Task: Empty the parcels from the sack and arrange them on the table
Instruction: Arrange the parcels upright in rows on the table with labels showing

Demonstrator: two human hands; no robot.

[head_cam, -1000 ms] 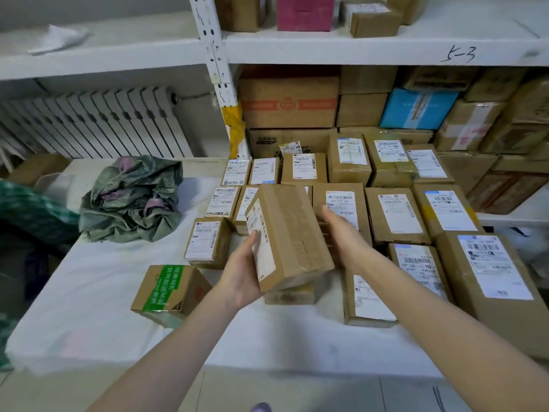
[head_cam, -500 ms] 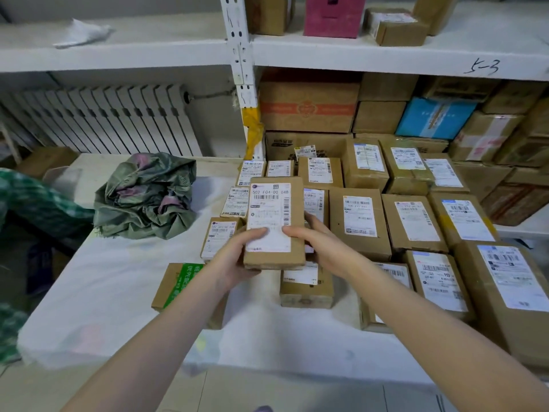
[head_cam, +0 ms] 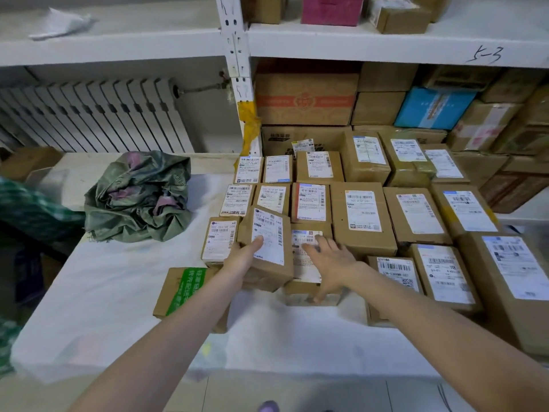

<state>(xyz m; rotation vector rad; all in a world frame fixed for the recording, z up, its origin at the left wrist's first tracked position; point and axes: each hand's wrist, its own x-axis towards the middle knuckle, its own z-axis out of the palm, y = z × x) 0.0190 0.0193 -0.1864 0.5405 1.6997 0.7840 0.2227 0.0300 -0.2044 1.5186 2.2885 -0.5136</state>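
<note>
Several brown cardboard parcels with white labels lie in rows on the white table (head_cam: pixel 98 292). My left hand (head_cam: pixel 242 257) grips a tall labelled parcel (head_cam: pixel 267 242), thumb on its label, holding it tilted between the parcel on its left (head_cam: pixel 218 240) and a low parcel (head_cam: pixel 307 263). My right hand (head_cam: pixel 329 263) rests spread on that low parcel, fingers straight, thumb down its front edge. The crumpled green sack (head_cam: pixel 138 197) lies at the table's back left. A box with a green stripe (head_cam: pixel 184 289) lies near my left forearm.
White shelving (head_cam: pixel 386 46) stands behind the table, packed with more cartons, a blue box (head_cam: pixel 433 107) and a pink box (head_cam: pixel 331 8). A white radiator (head_cam: pixel 98 114) lines the wall at left. Green woven sacking (head_cam: pixel 26 209) sits off the table's left edge.
The tall parcel was turned label-up and lowered from both hands into the row. My right hand let go of it and moved onto the low parcel beside it.
</note>
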